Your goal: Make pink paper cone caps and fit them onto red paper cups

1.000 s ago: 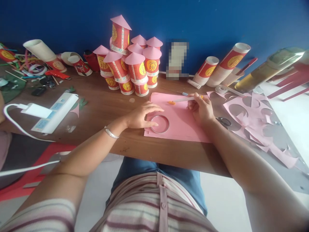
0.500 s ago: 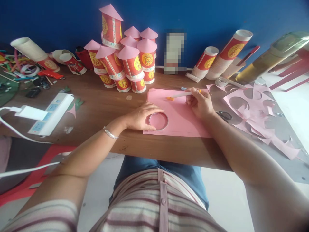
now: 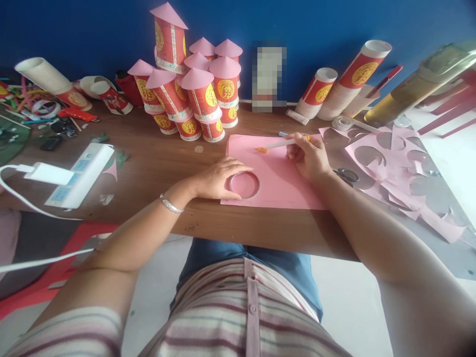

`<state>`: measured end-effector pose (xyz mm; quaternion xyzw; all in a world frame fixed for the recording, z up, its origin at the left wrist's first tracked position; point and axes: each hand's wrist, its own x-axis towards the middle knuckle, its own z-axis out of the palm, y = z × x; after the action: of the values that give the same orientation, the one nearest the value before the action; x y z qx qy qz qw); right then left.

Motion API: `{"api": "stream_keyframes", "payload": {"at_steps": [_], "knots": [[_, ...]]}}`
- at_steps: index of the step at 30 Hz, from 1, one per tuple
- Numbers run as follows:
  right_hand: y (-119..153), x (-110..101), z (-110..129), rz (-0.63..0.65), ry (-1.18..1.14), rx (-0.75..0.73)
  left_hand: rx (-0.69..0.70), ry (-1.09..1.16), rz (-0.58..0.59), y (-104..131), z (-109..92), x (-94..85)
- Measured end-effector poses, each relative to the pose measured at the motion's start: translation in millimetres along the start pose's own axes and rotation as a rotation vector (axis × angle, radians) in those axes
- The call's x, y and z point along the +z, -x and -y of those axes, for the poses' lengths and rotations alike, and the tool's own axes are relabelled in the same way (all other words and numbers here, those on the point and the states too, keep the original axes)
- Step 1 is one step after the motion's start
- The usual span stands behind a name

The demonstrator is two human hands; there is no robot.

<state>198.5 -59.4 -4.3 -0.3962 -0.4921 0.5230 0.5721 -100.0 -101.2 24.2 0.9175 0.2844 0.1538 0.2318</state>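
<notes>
Head: left hand (image 3: pixel 215 179) curled round ring (image 3: pixel 259 186) near paper edge (image 3: pixel 267 203), right hand (image 3: pixel 309 157) pinching pen (image 3: pixel 278 144)

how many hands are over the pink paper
2: the left hand at the left edge, against a thin round silver ring; the right hand toward the right, holding a slim white orange-ended pen. None appears hidden.

Lettering (image 3: pixel 226 90) on red cups (image 3: pixel 201 102) illegible

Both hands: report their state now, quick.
Left hand: curved around the thin ring's left side; whether gripping cannot be told.
Right hand: closed, holding the white pen.
</notes>
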Motion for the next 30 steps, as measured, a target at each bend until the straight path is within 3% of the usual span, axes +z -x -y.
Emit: {"api": "stream_keyframes", "payload": {"at_steps": [21,30], "knots": [[1.3,1.4,3.9,0.005,-0.023,0.014,-0.085,0.004,0.029,-1.0,-0.8,-1.4],[12.5,13.4,17.5,0.075,0.084,-0.099,-0.139,-0.002,0.069,-2.2,-7.6,-6.7]]}}
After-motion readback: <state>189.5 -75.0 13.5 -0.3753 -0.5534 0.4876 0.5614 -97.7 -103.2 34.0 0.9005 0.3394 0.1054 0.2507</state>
